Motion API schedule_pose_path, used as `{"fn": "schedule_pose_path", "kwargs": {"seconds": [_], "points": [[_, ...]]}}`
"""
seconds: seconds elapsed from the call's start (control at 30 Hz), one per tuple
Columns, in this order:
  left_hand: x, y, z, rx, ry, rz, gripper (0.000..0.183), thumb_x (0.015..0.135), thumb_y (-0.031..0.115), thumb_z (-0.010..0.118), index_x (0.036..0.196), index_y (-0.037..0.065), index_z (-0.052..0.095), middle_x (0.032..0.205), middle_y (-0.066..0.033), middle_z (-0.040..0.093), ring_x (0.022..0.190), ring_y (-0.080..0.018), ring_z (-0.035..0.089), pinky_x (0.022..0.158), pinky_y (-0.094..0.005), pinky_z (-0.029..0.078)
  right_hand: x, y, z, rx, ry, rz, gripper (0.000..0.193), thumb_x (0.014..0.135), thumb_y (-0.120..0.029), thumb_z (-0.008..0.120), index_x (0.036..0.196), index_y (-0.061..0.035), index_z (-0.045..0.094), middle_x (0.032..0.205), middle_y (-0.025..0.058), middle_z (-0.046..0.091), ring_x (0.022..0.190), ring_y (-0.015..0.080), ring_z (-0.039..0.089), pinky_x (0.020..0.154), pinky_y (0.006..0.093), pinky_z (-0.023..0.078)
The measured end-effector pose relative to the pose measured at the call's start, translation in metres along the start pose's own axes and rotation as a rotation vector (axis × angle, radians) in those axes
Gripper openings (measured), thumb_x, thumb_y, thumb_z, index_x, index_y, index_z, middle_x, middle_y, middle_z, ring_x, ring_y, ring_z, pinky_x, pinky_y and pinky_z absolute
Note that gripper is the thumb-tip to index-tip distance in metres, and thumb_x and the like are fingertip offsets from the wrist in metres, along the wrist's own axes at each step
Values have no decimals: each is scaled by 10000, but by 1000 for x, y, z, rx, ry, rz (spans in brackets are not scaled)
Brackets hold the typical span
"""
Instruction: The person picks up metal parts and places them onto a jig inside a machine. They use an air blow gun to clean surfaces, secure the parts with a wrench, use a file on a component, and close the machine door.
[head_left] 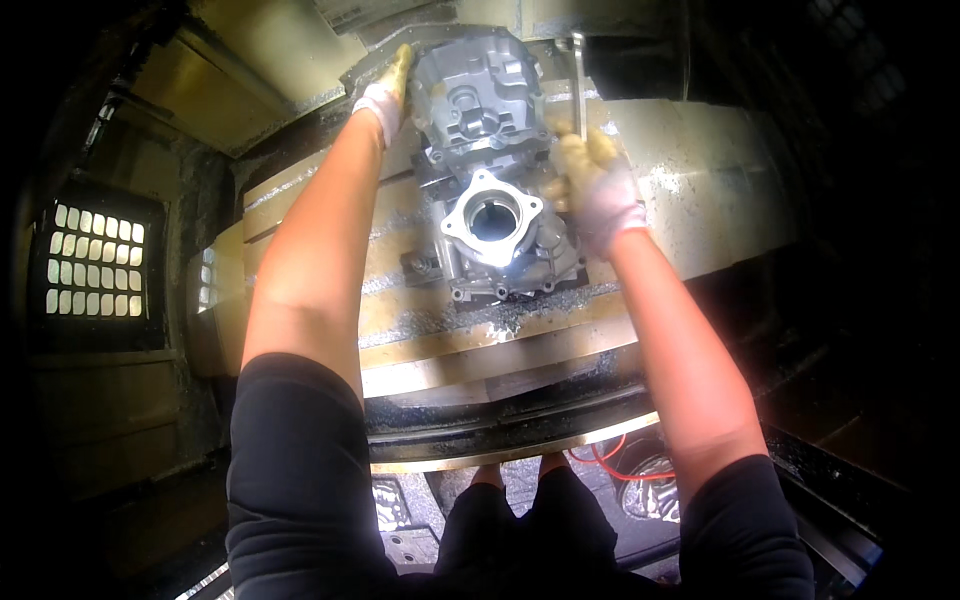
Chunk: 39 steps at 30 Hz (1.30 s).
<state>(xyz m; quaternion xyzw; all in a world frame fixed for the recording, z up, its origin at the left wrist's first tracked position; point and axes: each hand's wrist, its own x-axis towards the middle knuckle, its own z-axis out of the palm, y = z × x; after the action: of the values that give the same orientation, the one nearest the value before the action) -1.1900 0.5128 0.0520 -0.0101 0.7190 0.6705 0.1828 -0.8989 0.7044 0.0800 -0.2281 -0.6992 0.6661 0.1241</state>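
Observation:
A grey cast-metal housing (478, 90) is on the slotted metal table, its near end carrying a pale machined flange (493, 219) around a round dark bore. My left hand (388, 97), in a yellow-and-white work glove, lies along the housing's far left side with its fingers stretched out. On the other side, my gloved right hand (602, 185) is closed around the lower end of a wrench (579, 85). The wrench's shaft points away from me, just right of the housing. Some of the right fingers are hidden or blurred beside the casting.
Metal chips and wet patches cover parts of the slotted table (590, 315). A dark clamp block (422, 266) sits left of the flange. Panels enclose the space, with a grille window (97, 262) at left. A red hose (600, 460) loops below the table's front edge, near my legs.

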Motion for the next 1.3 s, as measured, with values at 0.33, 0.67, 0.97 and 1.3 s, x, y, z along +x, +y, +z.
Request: {"fn": "schedule_pose_path", "kwargs": {"seconds": [0.33, 0.67, 0.97, 1.3], "points": [[-202, 34, 43, 659, -209, 1059, 363, 897, 258, 699, 1179, 30, 686, 1079, -172, 736, 1009, -345, 707, 936, -432, 548, 76, -39, -205, -435, -109, 326, 678, 987, -637, 520, 1052, 16, 691, 720, 43, 580, 650, 159, 545, 623, 306, 472], [-217, -6, 81, 952, -831, 994, 316, 744, 156, 731, 1054, 104, 702, 1058, -66, 700, 1076, -262, 645, 1012, -429, 478, 275, 17, -111, -1227, -533, -106, 881, 782, -845, 599, 902, 14, 754, 806, 164, 720, 825, 311, 686, 837, 436, 524], [-216, -6, 79, 1003, -691, 1091, 334, 719, 174, 680, 1042, 101, 724, 1050, -68, 722, 1040, -254, 677, 1039, -410, 491, 307, -31, -16, -1763, -960, -115, 507, 918, -282, 673, 1403, -155, 600, 1394, 106, 630, 1264, 274, 612, 1040, 366, 491], [-215, -21, 80, 990, -694, 1066, 315, 725, 187, 678, 1025, 103, 728, 1043, -70, 725, 1058, -248, 675, 1033, -393, 491, 325, -3, 13, -1610, -915, -499, 773, 738, -597, 833, 1161, 34, 688, 1113, 233, 717, 1046, 373, 685, 904, 447, 531]]}}
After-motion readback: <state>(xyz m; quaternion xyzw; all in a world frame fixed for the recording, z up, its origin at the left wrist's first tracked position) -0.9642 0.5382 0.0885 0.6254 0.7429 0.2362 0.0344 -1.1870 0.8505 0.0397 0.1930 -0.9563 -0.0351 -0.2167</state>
